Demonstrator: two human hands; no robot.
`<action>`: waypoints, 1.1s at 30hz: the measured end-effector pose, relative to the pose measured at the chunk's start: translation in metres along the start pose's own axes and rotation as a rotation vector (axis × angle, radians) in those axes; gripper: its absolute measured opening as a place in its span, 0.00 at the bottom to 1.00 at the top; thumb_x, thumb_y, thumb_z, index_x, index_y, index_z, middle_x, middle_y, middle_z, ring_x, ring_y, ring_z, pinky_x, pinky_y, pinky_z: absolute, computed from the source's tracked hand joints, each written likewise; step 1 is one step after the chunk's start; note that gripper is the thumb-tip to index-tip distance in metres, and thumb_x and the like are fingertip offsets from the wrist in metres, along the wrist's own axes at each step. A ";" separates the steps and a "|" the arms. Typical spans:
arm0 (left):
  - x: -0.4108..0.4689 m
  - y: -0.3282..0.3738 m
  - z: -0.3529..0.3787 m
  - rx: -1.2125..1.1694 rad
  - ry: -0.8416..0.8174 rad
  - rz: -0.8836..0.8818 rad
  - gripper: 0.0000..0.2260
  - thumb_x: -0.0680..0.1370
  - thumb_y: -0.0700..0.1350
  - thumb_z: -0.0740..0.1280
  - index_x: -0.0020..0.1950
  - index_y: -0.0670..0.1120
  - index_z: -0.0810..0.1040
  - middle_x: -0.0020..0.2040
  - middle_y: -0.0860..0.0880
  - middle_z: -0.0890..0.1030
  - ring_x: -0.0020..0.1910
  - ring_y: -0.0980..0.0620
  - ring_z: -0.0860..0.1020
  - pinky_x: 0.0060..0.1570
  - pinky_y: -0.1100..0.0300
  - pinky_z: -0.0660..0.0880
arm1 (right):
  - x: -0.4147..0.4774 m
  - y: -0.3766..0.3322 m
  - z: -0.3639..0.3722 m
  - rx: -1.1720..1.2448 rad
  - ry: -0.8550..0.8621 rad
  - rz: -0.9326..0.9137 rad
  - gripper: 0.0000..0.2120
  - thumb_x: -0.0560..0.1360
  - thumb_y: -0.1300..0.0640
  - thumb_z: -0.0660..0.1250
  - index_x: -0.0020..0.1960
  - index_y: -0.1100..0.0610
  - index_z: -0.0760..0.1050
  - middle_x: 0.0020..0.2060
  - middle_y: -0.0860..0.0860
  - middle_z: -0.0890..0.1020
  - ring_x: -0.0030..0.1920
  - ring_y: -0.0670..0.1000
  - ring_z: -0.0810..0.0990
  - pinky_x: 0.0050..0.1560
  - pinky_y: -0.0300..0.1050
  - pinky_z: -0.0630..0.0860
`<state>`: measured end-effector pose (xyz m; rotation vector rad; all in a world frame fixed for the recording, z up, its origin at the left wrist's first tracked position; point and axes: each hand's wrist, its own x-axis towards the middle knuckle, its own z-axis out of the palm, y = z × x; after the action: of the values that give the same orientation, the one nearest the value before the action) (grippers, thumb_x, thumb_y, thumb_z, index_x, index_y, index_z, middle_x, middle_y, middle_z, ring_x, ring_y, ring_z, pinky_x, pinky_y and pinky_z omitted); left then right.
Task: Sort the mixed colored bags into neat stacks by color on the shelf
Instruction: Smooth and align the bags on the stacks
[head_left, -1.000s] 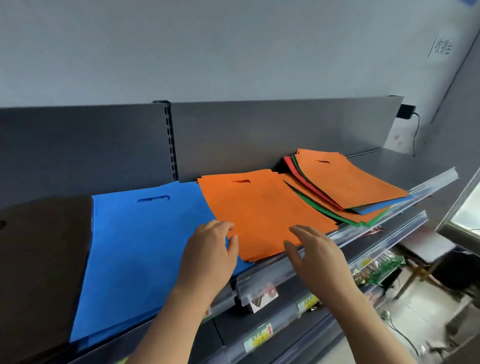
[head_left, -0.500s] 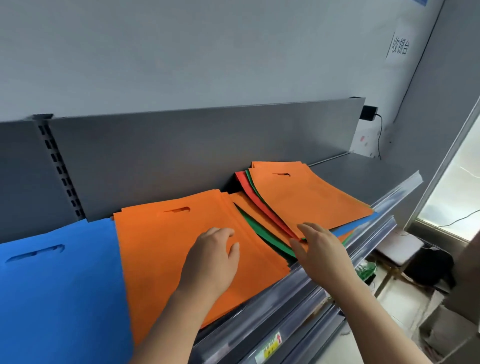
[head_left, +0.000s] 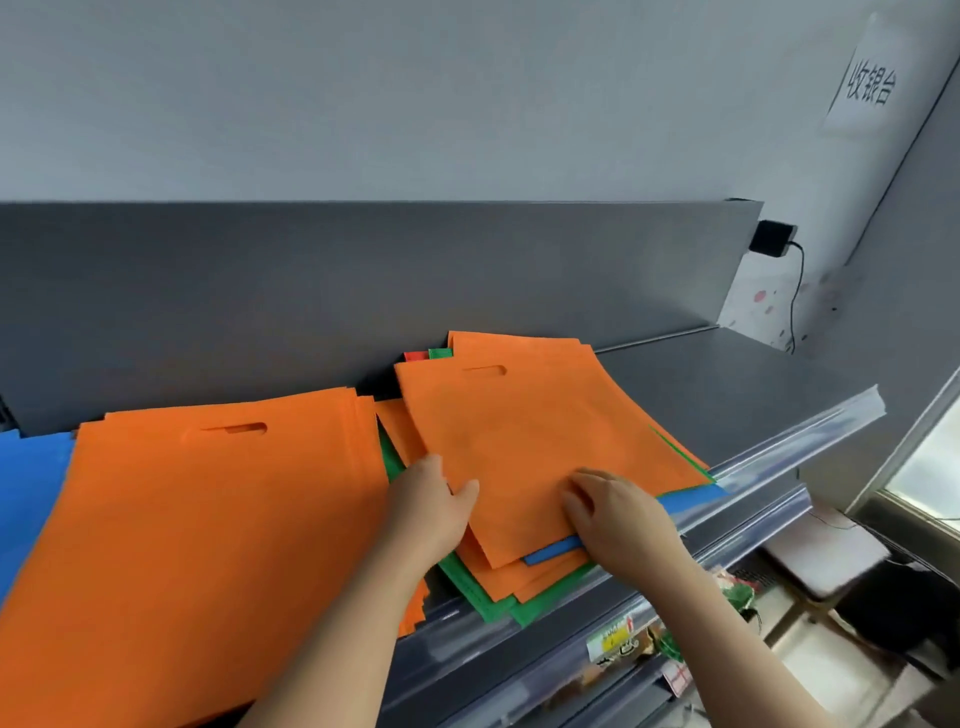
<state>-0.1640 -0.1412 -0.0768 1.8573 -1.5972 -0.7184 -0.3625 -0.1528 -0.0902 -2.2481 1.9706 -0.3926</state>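
Note:
A neat stack of orange bags lies on the grey shelf, with the blue stack at the far left edge. To the right sits a mixed pile: an orange bag on top, with green, blue and red bags showing underneath. My left hand holds the top orange bag's left edge, thumb on top. My right hand grips its front edge, with bent fingers on top and the thumb hidden.
A clear plastic rail runs along the shelf's front. Below are lower shelves with price tags. A black adapter with a cable hangs on the wall at the right, and a stool stands on the floor.
The view has swung right from the blue stack to the mixed pile. Both hands moved right off the orange stack and took hold of the pile's top orange bag.

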 end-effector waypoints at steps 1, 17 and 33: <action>0.002 0.002 0.003 -0.008 0.012 -0.046 0.13 0.78 0.51 0.66 0.59 0.47 0.72 0.51 0.50 0.77 0.53 0.47 0.76 0.52 0.59 0.72 | -0.002 0.000 -0.001 0.035 0.001 -0.042 0.15 0.80 0.51 0.56 0.55 0.57 0.77 0.56 0.49 0.79 0.58 0.53 0.76 0.56 0.48 0.72; 0.018 0.005 0.019 -0.290 0.195 -0.179 0.18 0.74 0.42 0.71 0.61 0.45 0.69 0.55 0.48 0.74 0.49 0.48 0.73 0.46 0.56 0.70 | 0.014 0.049 -0.011 0.035 0.035 -0.009 0.19 0.79 0.45 0.58 0.65 0.55 0.70 0.55 0.50 0.78 0.59 0.52 0.74 0.70 0.48 0.63; 0.012 0.008 0.018 -0.268 0.263 -0.093 0.10 0.71 0.41 0.74 0.50 0.46 0.78 0.46 0.51 0.80 0.45 0.49 0.78 0.39 0.59 0.72 | 0.017 0.058 -0.009 0.060 -0.010 0.101 0.34 0.77 0.38 0.58 0.75 0.56 0.55 0.71 0.54 0.66 0.72 0.56 0.62 0.72 0.52 0.56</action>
<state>-0.1808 -0.1551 -0.0841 1.7544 -1.1944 -0.6603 -0.4183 -0.1774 -0.0951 -2.1012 2.0290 -0.4217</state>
